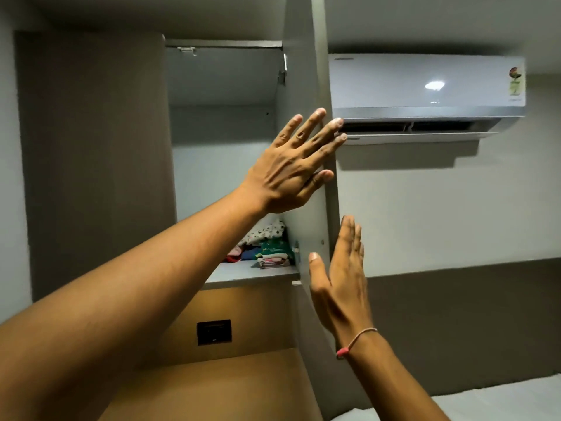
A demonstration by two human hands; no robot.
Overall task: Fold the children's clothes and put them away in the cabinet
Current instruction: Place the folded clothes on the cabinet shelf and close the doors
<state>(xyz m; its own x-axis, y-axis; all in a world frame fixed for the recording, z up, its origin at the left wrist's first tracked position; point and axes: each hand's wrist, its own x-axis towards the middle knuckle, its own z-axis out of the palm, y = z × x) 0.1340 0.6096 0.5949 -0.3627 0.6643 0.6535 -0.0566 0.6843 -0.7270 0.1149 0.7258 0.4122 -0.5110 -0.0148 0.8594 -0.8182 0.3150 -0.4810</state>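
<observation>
A grey wall cabinet stands with its door (306, 71) swung out, edge-on to me. On its shelf (243, 273) lie small stacks of folded children's clothes (270, 247), spotted white, green, blue and pink. My left hand (291, 168) is raised with fingers spread, its palm flat against the door's inner face near the edge. My right hand (343, 278) is lower, open and flat, at the door's outer side just below the shelf level. Neither hand holds anything.
A white air conditioner (425, 95) hangs on the wall right of the door, close to my left fingertips. A closed cabinet door (91, 147) is at the left. Below the shelf is a lit wooden niche with a dark switch plate (214, 332). A white bed edge (501, 402) shows bottom right.
</observation>
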